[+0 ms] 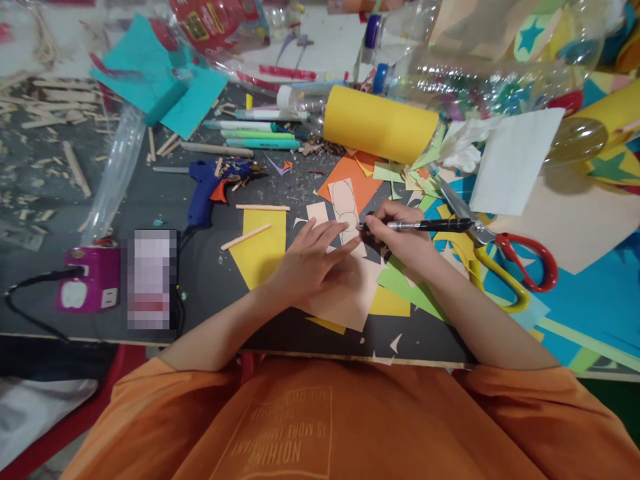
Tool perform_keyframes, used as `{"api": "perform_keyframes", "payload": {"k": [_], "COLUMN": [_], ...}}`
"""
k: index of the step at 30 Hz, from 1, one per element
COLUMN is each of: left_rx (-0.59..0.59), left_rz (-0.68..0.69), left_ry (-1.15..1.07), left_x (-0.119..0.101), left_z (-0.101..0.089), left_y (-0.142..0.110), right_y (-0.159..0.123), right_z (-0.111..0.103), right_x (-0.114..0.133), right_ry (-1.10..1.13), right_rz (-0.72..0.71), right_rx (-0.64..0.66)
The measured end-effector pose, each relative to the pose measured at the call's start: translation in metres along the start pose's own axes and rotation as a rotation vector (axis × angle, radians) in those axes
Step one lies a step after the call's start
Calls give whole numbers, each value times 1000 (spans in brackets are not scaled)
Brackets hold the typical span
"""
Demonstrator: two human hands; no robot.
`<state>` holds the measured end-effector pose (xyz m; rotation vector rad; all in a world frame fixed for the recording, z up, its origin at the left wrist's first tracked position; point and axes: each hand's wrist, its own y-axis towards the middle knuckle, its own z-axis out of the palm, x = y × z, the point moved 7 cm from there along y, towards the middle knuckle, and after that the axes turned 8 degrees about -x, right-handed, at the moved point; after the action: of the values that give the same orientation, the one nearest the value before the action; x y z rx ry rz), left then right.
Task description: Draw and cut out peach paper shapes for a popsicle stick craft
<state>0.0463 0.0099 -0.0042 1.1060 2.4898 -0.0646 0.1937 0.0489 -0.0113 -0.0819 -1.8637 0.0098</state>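
Observation:
My right hand (400, 230) grips a black and silver pen (430, 225), its tip down at a pale pink paper strip (343, 195). Rounded outlines are drawn on that strip, and a small round paper piece (349, 222) lies over it. With fingers spread, my left hand (313, 257) lies flat, its fingertips on the strip and the round piece. Beneath the left hand is a larger pale pink sheet (345, 300). Yellow paper (260, 243) with two thin pinkish sticks lies left of the left hand.
Scissors (520, 267) with red and yellow handles lie right of my right hand. A blue glue gun (203, 193), a phone (150, 280) and a purple box (89, 280) are at the left. Several markers (260, 135) and a yellow-wrapped bottle (380, 123) lie farther back.

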Motion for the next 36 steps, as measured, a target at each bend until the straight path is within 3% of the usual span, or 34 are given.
{"api": "perform_keyframes", "payload": {"k": [29, 36], "left_rx": [9, 11], "left_rz": [-6, -6], "left_ry": [13, 24], "left_x": [0, 1], "left_z": [0, 1], "left_y": [0, 0], "right_y": [2, 1], "right_z": [-3, -3], "right_x": [5, 0], "right_ry": [-47, -3], "right_rz": [-10, 48], "right_rx": [-39, -23]}}
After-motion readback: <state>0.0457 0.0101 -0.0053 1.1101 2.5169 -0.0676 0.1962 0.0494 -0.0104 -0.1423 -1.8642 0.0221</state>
